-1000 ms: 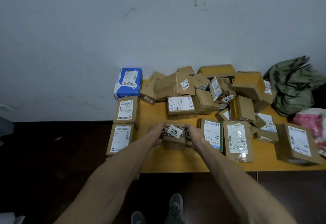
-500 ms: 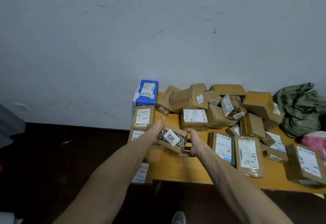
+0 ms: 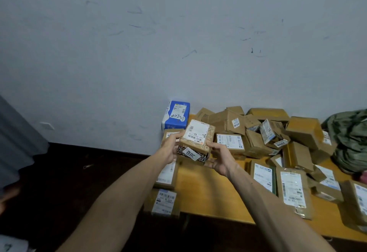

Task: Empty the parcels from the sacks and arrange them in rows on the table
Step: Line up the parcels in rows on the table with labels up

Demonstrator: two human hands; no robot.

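Observation:
A small brown parcel point(image 3: 196, 142) with a white shipping label on top and a "2012" sticker on its dark patterned side is lifted above the left part of the yellow table point(image 3: 210, 190). My left hand point(image 3: 171, 146) grips its left side and my right hand point(image 3: 218, 160) holds its right lower corner. A column of flat parcels point(image 3: 164, 202) lies along the table's left edge, partly hidden by my left arm. A blue box point(image 3: 175, 115) marked "2490" stands at the back left by the wall. A loose heap of cardboard parcels point(image 3: 256, 130) fills the back.
A green sack point(image 3: 349, 138) lies crumpled at the right end of the table. Flat labelled parcels point(image 3: 292, 188) lie in a row right of my right arm. The white wall rises right behind the table; dark floor is to the left.
The parcel left the table and was tipped back, so its white label face now shows on top. Both hands rose with it, and my view swung left and up.

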